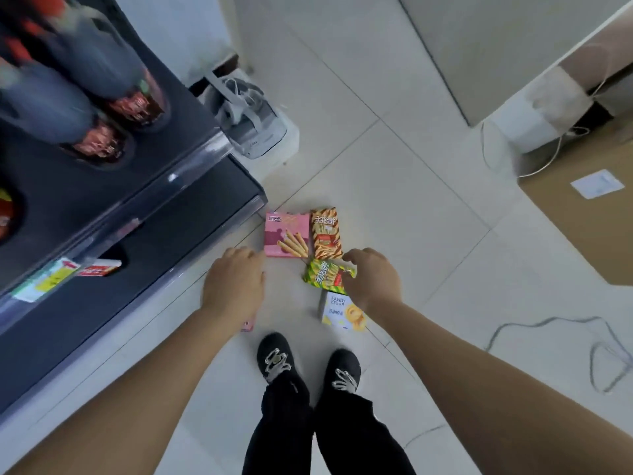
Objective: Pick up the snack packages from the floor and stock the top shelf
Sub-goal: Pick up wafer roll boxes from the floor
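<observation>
Pickup is starting: the right hand (371,281) closes its grip on the green snack bag (323,275) on the floor (411,217) (near the pink box (286,234)). The left hand (234,286) hovers open-fingered, empty; next, probably lifting toward the shelf (137,207).

floor: pale glossy tiles (394,207), grey cable (548,323) looping on the right
furniture: dark shelving unit (102,214) on the left
corner: flat cardboard (582,214), white wall (496,39)
</observation>
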{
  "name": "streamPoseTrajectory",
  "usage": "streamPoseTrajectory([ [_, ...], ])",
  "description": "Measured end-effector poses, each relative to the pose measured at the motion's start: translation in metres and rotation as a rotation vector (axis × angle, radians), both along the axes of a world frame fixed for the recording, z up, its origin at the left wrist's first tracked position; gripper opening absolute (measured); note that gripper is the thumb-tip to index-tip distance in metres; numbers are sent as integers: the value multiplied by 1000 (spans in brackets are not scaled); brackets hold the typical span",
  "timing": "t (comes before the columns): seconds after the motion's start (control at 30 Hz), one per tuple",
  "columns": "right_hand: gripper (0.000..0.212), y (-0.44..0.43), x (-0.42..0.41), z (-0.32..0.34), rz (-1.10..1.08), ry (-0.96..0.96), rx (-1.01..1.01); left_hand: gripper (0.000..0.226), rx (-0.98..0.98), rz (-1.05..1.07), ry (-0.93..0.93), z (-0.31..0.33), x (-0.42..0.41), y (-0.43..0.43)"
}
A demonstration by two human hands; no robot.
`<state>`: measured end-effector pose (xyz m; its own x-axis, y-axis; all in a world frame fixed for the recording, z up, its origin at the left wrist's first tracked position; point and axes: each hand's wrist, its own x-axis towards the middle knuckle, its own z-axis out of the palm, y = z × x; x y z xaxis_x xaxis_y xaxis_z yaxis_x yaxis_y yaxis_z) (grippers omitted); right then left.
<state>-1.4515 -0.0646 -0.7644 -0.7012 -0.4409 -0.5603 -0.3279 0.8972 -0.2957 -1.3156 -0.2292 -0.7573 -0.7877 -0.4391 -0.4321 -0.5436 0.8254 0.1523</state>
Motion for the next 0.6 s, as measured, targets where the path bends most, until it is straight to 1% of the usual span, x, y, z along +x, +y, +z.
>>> streamPoseTrajectory([
  [0.23,35,-41,-20,-177,-40,-108,35,23,23,-18,-73,-187,-32,-33],
  [0.3,34,-53,-23,-232,-50,-132,20,22,33,15,-83,-241,-41,-40],
  [0.37,28,-66,-26,-283,-67,-157,-16,20,36,63,-101,-293,-49,-47],
  [0.43,30,-78,-31,-328,-146,-222,-63,25,67,175,-109,-341,-58,-53],
  [0.47,33,-85,-33,-348,-187,-258,-71,35,112,271,-106,-361,-63,-56],
  [0.53,36,-96,-36,-381,-272,-320,-57,58,273,516,-98,-397,-71,-63],
  [0.57,37,-100,-37,-395,-319,-360,-51,63,382,640,-91,-412,-75,-65],
  [0.6,39,-103,-37,-406,-369,-411,-49,60,491,731,-76,-423,-76,-66],
])
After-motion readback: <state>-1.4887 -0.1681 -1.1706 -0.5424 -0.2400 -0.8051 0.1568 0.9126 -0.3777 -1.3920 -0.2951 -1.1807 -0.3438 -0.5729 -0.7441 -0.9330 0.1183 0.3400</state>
